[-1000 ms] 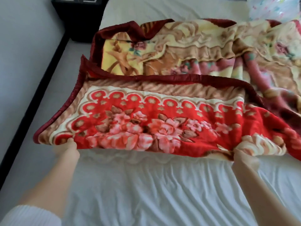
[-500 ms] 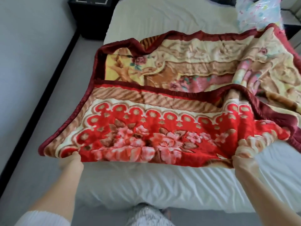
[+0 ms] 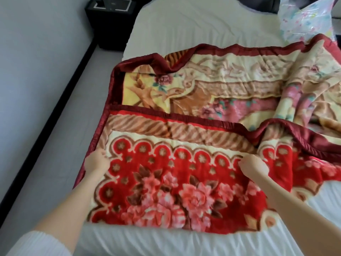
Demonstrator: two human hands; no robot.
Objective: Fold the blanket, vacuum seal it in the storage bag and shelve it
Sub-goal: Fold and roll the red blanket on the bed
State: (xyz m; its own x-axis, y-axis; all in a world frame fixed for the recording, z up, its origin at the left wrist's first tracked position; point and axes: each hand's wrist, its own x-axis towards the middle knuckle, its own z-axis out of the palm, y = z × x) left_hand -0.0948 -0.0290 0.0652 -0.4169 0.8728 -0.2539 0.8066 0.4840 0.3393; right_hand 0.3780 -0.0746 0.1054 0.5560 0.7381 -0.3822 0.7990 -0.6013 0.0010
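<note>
The plush blanket point(image 3: 184, 182) lies on the white bed point(image 3: 193, 32). Its red floral side is folded over the cream and yellow side, and its right part is bunched and rumpled. My left hand point(image 3: 96, 161) sits near the blanket's left border, with fingers curled into the red top layer. My right hand point(image 3: 252, 166) is on the red layer further right, fingers also curled into the fabric. The clear storage bag point(image 3: 304, 17), printed in pastel colours, lies at the bed's far right corner.
A black bedside cabinet point(image 3: 108, 19) stands at the far left of the bed. Grey floor point(image 3: 55, 145) runs along the bed's left side, edged by a black skirting strip and a pale wall. Bare sheet shows beyond and in front of the blanket.
The lifted near fold of the blanket has come down flat on the bed. Both hands have left that near edge and moved forward onto the red layer.
</note>
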